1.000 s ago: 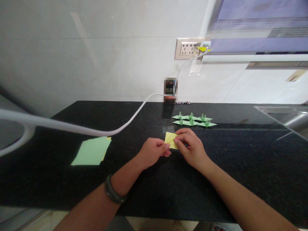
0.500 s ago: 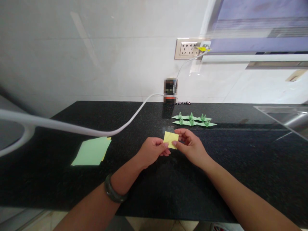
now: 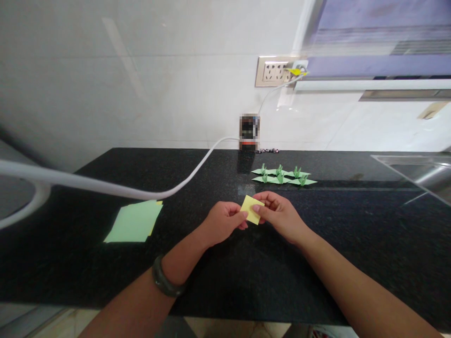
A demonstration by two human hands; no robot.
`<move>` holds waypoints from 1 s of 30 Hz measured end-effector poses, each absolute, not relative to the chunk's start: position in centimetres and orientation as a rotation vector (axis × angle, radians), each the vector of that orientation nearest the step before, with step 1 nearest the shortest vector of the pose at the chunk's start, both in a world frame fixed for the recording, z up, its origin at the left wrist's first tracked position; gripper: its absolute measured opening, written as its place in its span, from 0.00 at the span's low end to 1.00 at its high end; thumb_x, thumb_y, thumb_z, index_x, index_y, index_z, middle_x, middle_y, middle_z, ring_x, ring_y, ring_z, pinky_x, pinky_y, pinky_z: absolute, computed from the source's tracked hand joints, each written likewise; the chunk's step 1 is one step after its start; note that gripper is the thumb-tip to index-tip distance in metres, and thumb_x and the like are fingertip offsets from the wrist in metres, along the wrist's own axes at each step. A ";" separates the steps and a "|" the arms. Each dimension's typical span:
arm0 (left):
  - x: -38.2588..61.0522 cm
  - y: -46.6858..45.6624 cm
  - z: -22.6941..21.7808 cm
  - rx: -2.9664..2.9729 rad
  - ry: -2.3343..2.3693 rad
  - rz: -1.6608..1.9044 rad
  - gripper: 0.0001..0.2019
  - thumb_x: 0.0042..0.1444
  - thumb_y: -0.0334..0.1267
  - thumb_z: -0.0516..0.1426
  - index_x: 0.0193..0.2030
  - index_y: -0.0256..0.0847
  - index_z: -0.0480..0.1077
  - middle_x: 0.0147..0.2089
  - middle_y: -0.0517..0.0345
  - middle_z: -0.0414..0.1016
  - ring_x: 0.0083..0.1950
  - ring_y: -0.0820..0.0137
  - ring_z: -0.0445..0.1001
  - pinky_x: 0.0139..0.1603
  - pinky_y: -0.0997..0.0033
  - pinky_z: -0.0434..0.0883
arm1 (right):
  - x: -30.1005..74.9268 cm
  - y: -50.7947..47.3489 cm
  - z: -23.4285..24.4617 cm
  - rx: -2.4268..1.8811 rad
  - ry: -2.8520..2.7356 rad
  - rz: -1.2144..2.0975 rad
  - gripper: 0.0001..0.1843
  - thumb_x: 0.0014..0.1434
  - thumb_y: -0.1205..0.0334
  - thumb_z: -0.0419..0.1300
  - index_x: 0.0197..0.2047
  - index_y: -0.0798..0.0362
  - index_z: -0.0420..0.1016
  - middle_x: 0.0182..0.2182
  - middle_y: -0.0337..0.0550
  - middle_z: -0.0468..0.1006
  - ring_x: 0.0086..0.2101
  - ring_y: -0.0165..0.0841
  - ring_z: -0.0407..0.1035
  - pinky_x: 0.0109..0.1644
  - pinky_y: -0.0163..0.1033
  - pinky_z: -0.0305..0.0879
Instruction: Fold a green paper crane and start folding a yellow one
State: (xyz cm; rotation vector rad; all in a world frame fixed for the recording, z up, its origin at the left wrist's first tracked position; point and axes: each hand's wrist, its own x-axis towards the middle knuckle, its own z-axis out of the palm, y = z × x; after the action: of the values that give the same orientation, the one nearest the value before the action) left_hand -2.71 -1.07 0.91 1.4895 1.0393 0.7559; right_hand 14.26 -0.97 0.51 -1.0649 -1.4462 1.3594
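Observation:
Between my two hands is a small square of yellow paper [image 3: 251, 206], held tilted a little above the dark countertop. My left hand [image 3: 225, 220] pinches its left corner between thumb and fingers. On the other side, my right hand [image 3: 278, 213] grips the right part, thumb on top and fingers behind the sheet. Just beyond the hands, several green paper cranes [image 3: 281, 177] stand close together in two rows. A stack of light green paper sheets [image 3: 134, 223] lies to the left, with yellow edges showing under it.
A thick white cable [image 3: 183, 183] crosses above the counter from the left to a blurred upright device [image 3: 249, 131] against the wall. A metal sink [image 3: 419, 173] is at the right. A wall socket [image 3: 275, 71] with a plug is higher up. The black countertop [image 3: 211, 291] ends near me.
The yellow paper has turned slightly clockwise between my hands. My right thumb has shifted up a little onto it. The cranes and green sheets have stayed put.

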 end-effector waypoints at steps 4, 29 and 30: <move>-3.1 -0.9 1.0 1.651 1.077 0.710 0.13 0.48 0.44 0.52 0.24 0.35 0.70 0.24 0.56 0.73 0.24 0.73 0.68 0.24 0.76 0.61 | 15.1 -0.8 0.5 -1.179 -1.657 1.348 0.13 0.50 0.53 0.57 0.26 0.57 0.67 0.19 0.35 0.66 0.17 0.22 0.56 0.18 0.28 0.51; -2.6 -1.2 0.8 1.433 1.090 0.962 0.14 0.45 0.46 0.57 0.25 0.34 0.67 0.21 0.61 0.66 0.22 0.78 0.61 0.22 0.78 0.57 | 13.7 -1.8 -0.4 -1.104 -1.646 1.463 0.11 0.49 0.57 0.59 0.26 0.57 0.68 0.18 0.35 0.67 0.17 0.22 0.57 0.20 0.29 0.53; -2.6 -1.2 0.9 1.438 1.104 0.967 0.14 0.46 0.46 0.56 0.23 0.34 0.67 0.20 0.62 0.65 0.21 0.79 0.59 0.21 0.78 0.56 | 13.7 -1.8 -0.3 -1.099 -1.648 1.471 0.11 0.49 0.57 0.59 0.26 0.57 0.68 0.18 0.35 0.66 0.17 0.22 0.57 0.20 0.29 0.53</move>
State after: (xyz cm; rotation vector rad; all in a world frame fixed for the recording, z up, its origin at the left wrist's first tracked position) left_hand -2.62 -1.21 0.86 1.4378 1.1042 0.9672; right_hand 13.66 -1.82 -0.32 -1.0992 -1.6480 1.4713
